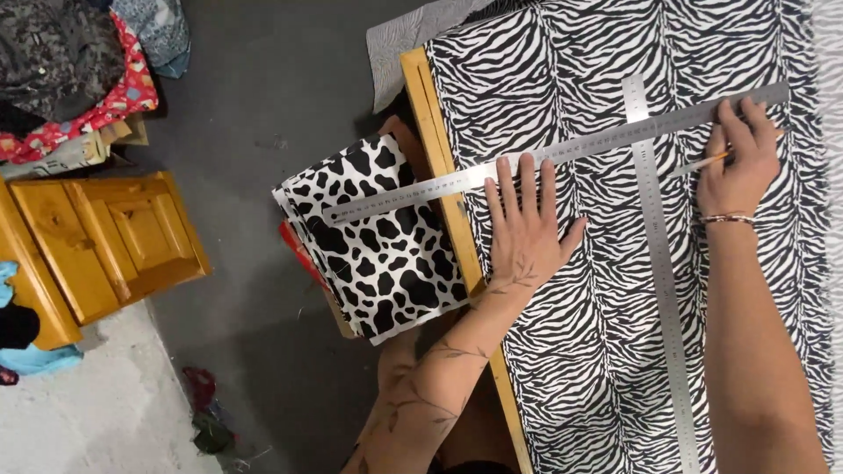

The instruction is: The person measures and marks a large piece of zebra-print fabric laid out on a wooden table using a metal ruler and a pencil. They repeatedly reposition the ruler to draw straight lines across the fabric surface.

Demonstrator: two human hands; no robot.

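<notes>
Pressing flat with spread fingers, the left hand [524, 230] pins the long steel ruler [562, 154], whose axis runs from 8 to 2 o'clock across the zebra-print fabric [562, 351]; the right hand [740, 162], nearer its 2 o'clock end, grips a pencil [702, 163] at its edge.

You are in a sewing workshop: zebra-striped black-and-white fabric [615, 290] under long steel rulers [660, 290], heaped cloth scraps [79, 61] at ten o'clock.
</notes>
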